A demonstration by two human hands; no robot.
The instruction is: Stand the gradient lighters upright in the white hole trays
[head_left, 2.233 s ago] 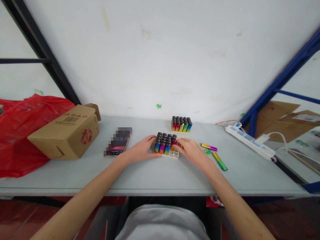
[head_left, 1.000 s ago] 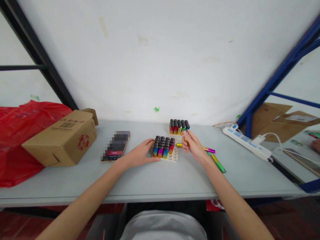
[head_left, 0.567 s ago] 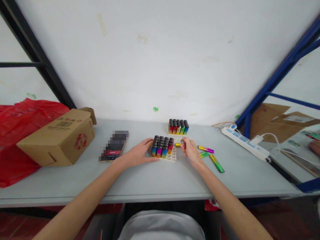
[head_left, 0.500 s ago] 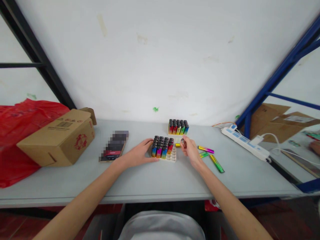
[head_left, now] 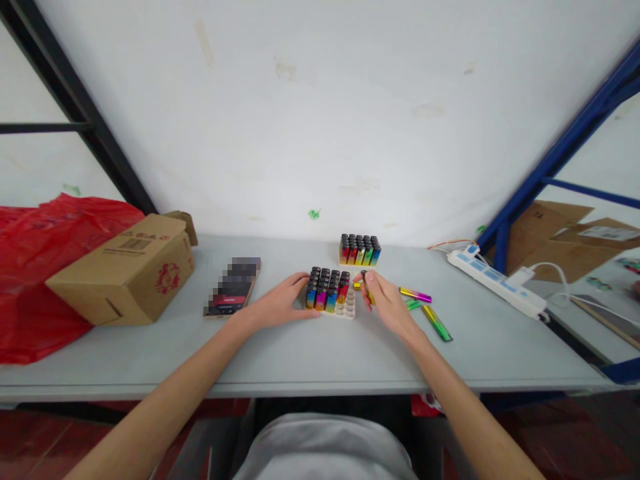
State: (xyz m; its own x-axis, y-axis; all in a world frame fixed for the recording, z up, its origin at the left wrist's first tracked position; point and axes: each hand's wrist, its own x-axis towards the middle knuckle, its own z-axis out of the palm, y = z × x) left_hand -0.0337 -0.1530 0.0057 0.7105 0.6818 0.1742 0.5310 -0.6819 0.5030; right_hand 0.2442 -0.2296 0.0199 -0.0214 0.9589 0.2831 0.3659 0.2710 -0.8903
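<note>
Several lighters with black tops and colourful metallic bodies stand upright in a white tray (head_left: pixel 349 313). Its right-hand end shows bare round sockets. My left hand (head_left: pixel 280 301) spans the tray's left end, thumb along the front and fingers at the back corner, steadying it. Just right of the tray, my right hand (head_left: pixel 385 298) pinches a yellow lighter (head_left: pixel 369 291), near upright, its black end up; the fingers cover part of it. Loose on the table beside that hand lie a yellow-and-purple lighter (head_left: pixel 416 295), a green lighter (head_left: pixel 413 305) and a yellow-green lighter (head_left: pixel 437 324).
Behind, a second full block of lighters (head_left: pixel 360 250) stands near the wall. A phone (head_left: pixel 233 287), partly pixelated, lies to the left, then a cardboard box (head_left: pixel 125 270) and a red plastic bag (head_left: pixel 30 267). A white power strip (head_left: pixel 495 283) with cables runs along the right.
The lighter in my right hand has turned, so its yellow body now shows below the black top. My left hand stays at the tray. The view has shifted slightly.
</note>
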